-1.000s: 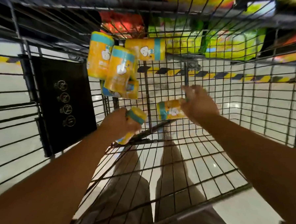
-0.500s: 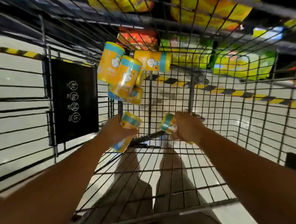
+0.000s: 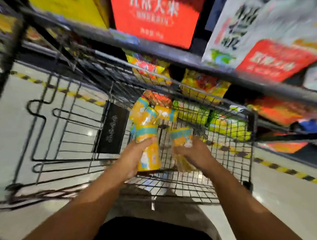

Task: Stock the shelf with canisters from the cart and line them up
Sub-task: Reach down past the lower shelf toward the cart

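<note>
Left hand (image 3: 133, 156): fingers wrapped round canister (image 3: 150, 156), long axis near upright.
Right hand (image 3: 193, 153): clasps second canister (image 3: 181, 137) (blurred).
Shelf (image 3: 175, 56): beyond the far edge of the cart (image 3: 252, 135), above both hands.

Cart (image 3: 225, 160): dark metal wire. Canisters (image 3: 148, 152): glossy printed wrap. Floor (image 3: 10, 130): smooth, reflective. Shelf (image 3: 157, 50) edge: matt metal.

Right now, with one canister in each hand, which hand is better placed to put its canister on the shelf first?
Probably the right hand: the right canister it grips is nearer the shelf, which runs ahead and rightward. The left hand grips the left canister farther from it.
</note>
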